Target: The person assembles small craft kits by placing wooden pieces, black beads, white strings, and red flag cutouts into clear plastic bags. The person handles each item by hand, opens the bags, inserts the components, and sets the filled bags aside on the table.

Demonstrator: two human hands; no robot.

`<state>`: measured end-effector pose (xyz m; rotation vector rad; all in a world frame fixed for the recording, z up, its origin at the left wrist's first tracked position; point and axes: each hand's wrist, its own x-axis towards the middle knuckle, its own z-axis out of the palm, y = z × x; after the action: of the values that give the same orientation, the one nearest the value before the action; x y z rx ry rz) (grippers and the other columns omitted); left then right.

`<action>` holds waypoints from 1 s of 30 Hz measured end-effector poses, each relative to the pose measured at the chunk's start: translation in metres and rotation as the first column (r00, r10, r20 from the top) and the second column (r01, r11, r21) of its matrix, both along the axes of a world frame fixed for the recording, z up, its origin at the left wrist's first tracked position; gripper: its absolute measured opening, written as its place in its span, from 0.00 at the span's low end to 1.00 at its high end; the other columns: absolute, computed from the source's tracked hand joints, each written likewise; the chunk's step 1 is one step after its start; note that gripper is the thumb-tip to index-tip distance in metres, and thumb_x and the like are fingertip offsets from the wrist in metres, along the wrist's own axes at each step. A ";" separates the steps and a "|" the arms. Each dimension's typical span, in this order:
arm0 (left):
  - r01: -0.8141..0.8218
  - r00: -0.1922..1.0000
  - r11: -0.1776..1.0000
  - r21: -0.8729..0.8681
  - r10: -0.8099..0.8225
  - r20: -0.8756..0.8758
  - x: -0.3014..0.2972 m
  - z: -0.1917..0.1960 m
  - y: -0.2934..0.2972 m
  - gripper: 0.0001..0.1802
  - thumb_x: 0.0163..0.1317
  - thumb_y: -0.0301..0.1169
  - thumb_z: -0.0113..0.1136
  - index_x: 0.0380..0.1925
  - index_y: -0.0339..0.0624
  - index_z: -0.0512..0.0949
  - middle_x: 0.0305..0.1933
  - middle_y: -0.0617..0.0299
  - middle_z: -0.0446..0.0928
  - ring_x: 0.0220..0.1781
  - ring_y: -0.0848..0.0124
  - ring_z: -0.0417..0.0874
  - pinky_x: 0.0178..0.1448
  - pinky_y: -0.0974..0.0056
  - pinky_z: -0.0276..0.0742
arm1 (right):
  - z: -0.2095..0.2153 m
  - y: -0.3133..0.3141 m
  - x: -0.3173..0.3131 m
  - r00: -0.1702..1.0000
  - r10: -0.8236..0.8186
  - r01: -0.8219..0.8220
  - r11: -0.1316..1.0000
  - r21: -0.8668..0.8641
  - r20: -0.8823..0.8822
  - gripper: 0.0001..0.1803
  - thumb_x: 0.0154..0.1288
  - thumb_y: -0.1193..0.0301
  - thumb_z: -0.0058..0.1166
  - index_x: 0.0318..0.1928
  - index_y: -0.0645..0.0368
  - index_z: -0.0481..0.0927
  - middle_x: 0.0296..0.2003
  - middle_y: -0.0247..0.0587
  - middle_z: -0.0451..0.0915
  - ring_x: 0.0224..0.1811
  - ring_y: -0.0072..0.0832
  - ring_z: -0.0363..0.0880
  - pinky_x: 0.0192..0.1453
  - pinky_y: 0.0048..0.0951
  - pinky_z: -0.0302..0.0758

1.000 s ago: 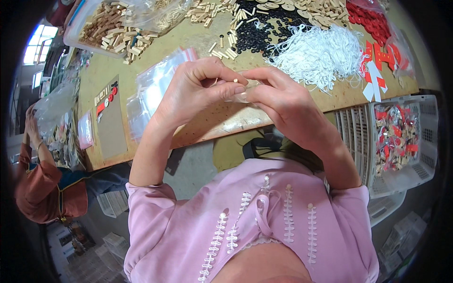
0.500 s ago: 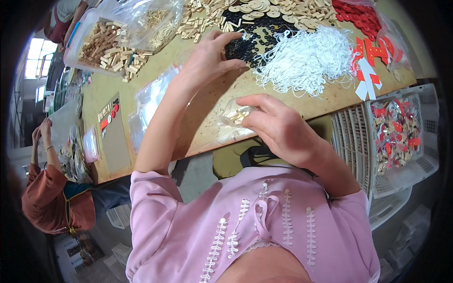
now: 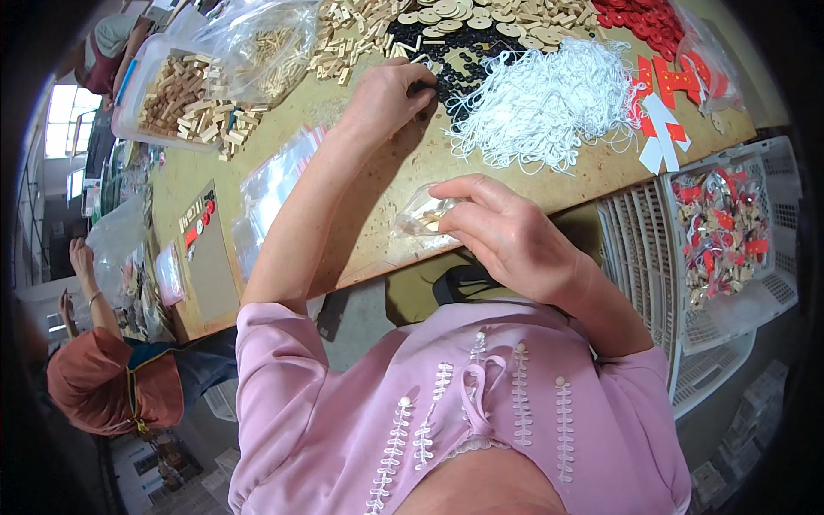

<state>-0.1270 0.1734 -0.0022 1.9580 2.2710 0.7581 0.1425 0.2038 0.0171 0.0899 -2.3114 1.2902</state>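
My left hand [image 3: 384, 105] is at the near left edge of a heap of small black rings [image 3: 463, 73]. Its thumb and fingertips are pinched together; whatever lies between them is too small to make out. Below it, at the table's near edge, my right hand [image 3: 519, 233] grips the mouth of a small clear plastic bag [image 3: 414, 215] with a few pale wooden pieces in it. A tangled pile of white cord loops [image 3: 549, 107] lies right of the black rings.
Wooden discs [image 3: 446, 10], red discs [image 3: 644, 24] and red-and-white strips [image 3: 659, 133] lie farther back. At left are a tub of wooden blocks [image 3: 127, 120], flat clear bags [image 3: 266, 184] and a sample card [image 3: 215, 283]. A crate [image 3: 777, 227] with filled bags stands right. A co-worker [image 3: 103, 378] is at left.
My left hand has closed from a spread thumb and fingers into a pinch at the black rings. My right hand stays on the bag. The co-worker's hands have moved apart.
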 end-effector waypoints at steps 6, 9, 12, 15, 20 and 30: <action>-0.131 0.920 0.990 -0.050 0.140 0.366 0.000 -0.001 0.000 0.08 0.65 0.30 0.71 0.41 0.39 0.86 0.33 0.62 0.84 0.32 0.73 0.84 0.40 0.66 0.82 | 0.001 0.000 0.001 1.000 0.002 -0.002 1.000 0.021 -0.001 0.09 0.64 0.87 0.60 0.44 0.68 0.82 0.54 0.54 0.80 0.51 0.46 0.85 0.51 0.36 0.82; -0.229 0.412 0.969 -0.098 0.187 0.892 -0.007 0.004 0.001 0.08 0.69 0.30 0.69 0.42 0.37 0.83 0.33 0.69 0.82 0.29 0.83 0.78 0.31 0.76 0.76 | 0.004 0.000 -0.001 1.000 0.000 0.000 1.000 0.019 0.020 0.09 0.64 0.87 0.60 0.44 0.67 0.82 0.55 0.53 0.80 0.51 0.45 0.84 0.51 0.36 0.82; -0.212 -0.466 0.973 -0.096 -0.014 0.885 -0.022 0.004 -0.003 0.10 0.70 0.29 0.66 0.42 0.33 0.78 0.32 0.67 0.77 0.28 0.81 0.76 0.24 0.79 0.66 | 0.005 -0.002 -0.002 0.999 -0.002 0.001 0.999 0.034 0.050 0.09 0.64 0.86 0.59 0.44 0.65 0.82 0.55 0.52 0.80 0.52 0.45 0.84 0.52 0.36 0.81; -0.075 -0.754 0.993 0.085 -0.113 0.647 -0.016 -0.002 -0.021 0.09 0.72 0.30 0.62 0.40 0.33 0.76 0.37 0.61 0.76 0.33 0.76 0.77 0.28 0.76 0.69 | 0.004 -0.002 -0.003 0.997 -0.002 -0.001 0.999 0.049 0.073 0.08 0.65 0.84 0.59 0.44 0.64 0.83 0.55 0.51 0.80 0.53 0.44 0.83 0.53 0.36 0.81; -0.116 -0.839 0.984 0.138 -0.172 0.516 0.001 -0.014 -0.035 0.16 0.75 0.31 0.49 0.52 0.28 0.74 0.51 0.47 0.78 0.52 0.58 0.81 0.51 0.61 0.83 | 0.003 -0.005 -0.005 0.996 0.015 -0.017 0.999 0.030 0.088 0.09 0.65 0.84 0.58 0.45 0.63 0.82 0.56 0.51 0.80 0.53 0.44 0.83 0.54 0.36 0.80; -0.229 -0.869 0.932 0.281 -0.326 0.373 0.042 -0.009 -0.063 0.36 0.84 0.47 0.29 0.75 0.24 0.57 0.79 0.37 0.59 0.81 0.47 0.61 0.81 0.45 0.63 | 0.001 -0.006 -0.006 0.999 0.010 -0.012 0.999 0.038 0.047 0.08 0.67 0.84 0.58 0.44 0.60 0.81 0.55 0.49 0.82 0.54 0.44 0.83 0.55 0.37 0.80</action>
<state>-0.0853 0.1108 -0.0108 -0.0308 0.0548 1.7351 0.1365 0.1980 0.0179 0.0857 -2.3787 1.2662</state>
